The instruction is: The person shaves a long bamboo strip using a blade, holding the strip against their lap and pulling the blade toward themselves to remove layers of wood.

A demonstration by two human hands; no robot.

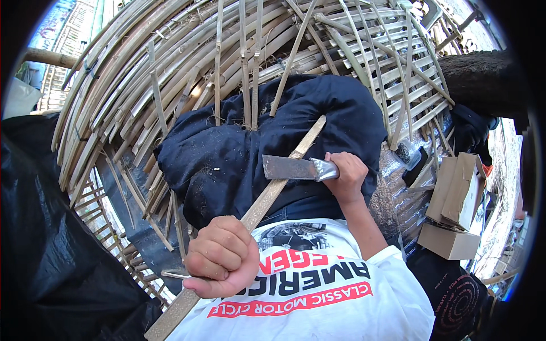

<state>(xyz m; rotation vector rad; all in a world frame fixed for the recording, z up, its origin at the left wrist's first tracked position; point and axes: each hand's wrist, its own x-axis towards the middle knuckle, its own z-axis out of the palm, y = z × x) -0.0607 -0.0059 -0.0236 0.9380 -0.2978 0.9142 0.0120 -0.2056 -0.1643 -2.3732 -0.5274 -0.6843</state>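
My left hand (223,257) is closed in a fist around a long flat bamboo strip (263,203). The strip slants across my lap, from the lower left up toward the middle. In my right hand (348,177) is a short, broad-bladed knife (288,168), its metal-wrapped handle mostly hidden by my fingers. The grey blade points left and lies crosswise over the strip, just below a raised node. It seems to touch the strip, though the exact contact cannot be made out. Under both lies dark blue cloth (222,159) over my legs, with specks of shavings on it.
Beyond my knees a large stack of bamboo slats (187,62) curves across the view, several thin strips leaning toward me. Open cardboard boxes (449,193) stand at right, near a clear plastic container (407,153). A dark log (483,77) lies far right; black sheeting (42,227) hangs at left.
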